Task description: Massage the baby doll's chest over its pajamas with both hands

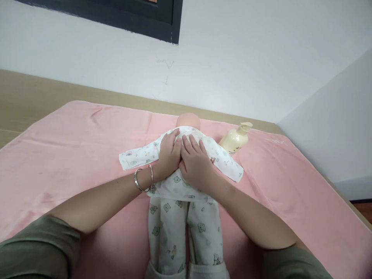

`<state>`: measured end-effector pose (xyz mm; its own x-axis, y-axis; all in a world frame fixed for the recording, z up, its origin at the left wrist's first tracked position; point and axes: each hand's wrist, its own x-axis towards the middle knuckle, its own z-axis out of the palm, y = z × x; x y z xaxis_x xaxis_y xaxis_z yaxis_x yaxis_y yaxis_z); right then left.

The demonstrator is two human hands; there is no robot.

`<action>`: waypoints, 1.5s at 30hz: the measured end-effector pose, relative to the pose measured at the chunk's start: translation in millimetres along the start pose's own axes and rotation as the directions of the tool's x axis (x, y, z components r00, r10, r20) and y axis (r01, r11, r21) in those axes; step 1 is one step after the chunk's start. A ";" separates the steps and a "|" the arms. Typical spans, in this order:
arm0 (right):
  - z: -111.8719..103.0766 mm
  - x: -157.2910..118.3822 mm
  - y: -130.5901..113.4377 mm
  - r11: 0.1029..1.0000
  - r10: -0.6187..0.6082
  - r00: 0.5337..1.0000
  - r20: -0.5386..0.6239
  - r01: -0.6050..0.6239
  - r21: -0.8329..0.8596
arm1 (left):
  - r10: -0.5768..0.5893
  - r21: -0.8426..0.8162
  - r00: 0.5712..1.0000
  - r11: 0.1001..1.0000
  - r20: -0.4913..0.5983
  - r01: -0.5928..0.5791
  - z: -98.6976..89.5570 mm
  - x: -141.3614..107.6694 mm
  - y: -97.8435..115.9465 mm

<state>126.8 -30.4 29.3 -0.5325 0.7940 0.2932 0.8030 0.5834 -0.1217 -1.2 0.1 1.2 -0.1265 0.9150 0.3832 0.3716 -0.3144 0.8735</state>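
Observation:
A baby doll (188, 120) lies on its back on a pink blanket (72, 155), head away from me. It wears a white printed top (136, 157) with sleeves spread out and matching trousers (168, 232). My left hand (170, 151), with two silver bangles on its wrist, rests palm down on the doll's chest. My right hand (194, 161) lies flat beside it, the two touching over the front of the top. Neither hand grips anything that I can see.
A cream pump bottle (236, 138) lies on its side right of the doll's head. The blanket covers a wooden surface (23, 97) against a white wall. A second wall closes the right side, and the surface's right edge drops to the floor.

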 end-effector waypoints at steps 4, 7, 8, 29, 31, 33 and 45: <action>-3.7 24.4 38.0 0.993 -0.013 0.997 0.078 0.004 0.115 | 0.045 -0.002 0.999 0.999 -0.020 -0.045 3.1 2.2 -4.0; -4.8 28.9 43.3 0.968 0.235 0.972 0.028 -0.236 0.088 | 0.043 0.004 0.999 0.999 -0.032 -0.043 5.0 2.8 -5.4; -4.2 24.9 36.5 0.954 0.293 0.956 -0.001 -0.292 0.061 | 0.039 0.008 0.999 0.999 -0.032 -0.039 4.8 2.5 -4.9; -0.2 7.0 3.4 0.993 0.117 0.992 -0.054 -0.116 0.012 | 0.118 0.122 0.993 0.985 0.015 -0.119 4.9 1.6 -7.7; -0.4 10.8 10.8 0.996 0.056 0.998 -0.018 -0.054 0.069 | 0.142 0.152 0.990 0.978 0.014 -0.143 5.3 1.0 -8.7; -1.3 20.1 27.7 0.985 0.101 0.995 0.026 -0.104 0.140 | 0.208 0.218 0.978 0.954 0.018 -0.207 5.9 -2.2 -8.7; -12.6 6.0 12.4 0.960 0.222 0.974 -0.048 -0.226 -0.162 | 0.123 0.394 0.976 0.900 0.180 -0.186 0.7 22.1 -0.1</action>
<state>136.9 -20.6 41.6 -0.3278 0.8944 0.3042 0.9352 0.3529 -0.0298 -3.4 20.5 9.4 0.0880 0.8999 0.4271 0.7207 -0.3534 0.5964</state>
